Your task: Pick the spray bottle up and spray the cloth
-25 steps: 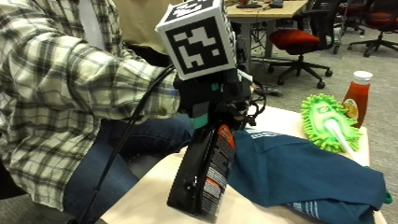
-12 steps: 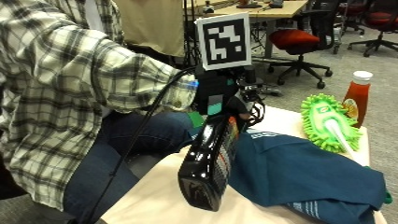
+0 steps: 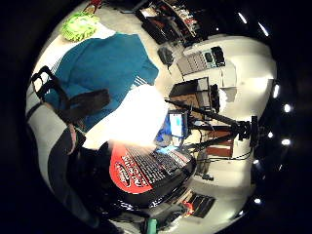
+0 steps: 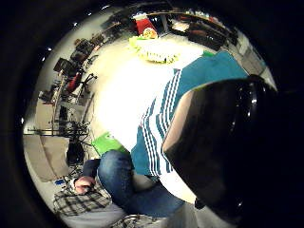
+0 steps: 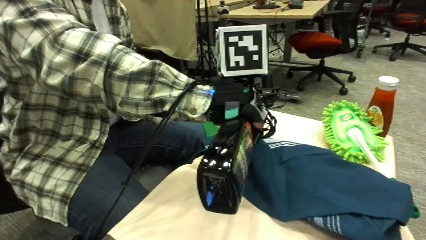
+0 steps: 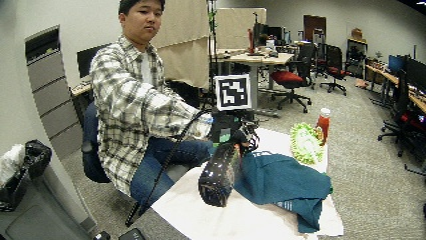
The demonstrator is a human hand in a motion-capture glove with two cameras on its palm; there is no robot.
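Your gloved hand (image 5: 234, 106) holds the spray bottle (image 5: 223, 165) up off the tabletop (image 5: 170, 212), beside the cloth (image 5: 319, 187).

You sit at a white tabletop in an open office with rolling chairs (image 5: 329, 42) behind. Your grip is clenched around the bottle's top end; the black bottle's long axis slants down, its base nearest the camera and just above the tabletop. The teal cloth lies crumpled beside it, with a green duster (image 5: 353, 130) and ketchup bottle (image 5: 381, 102) beyond.
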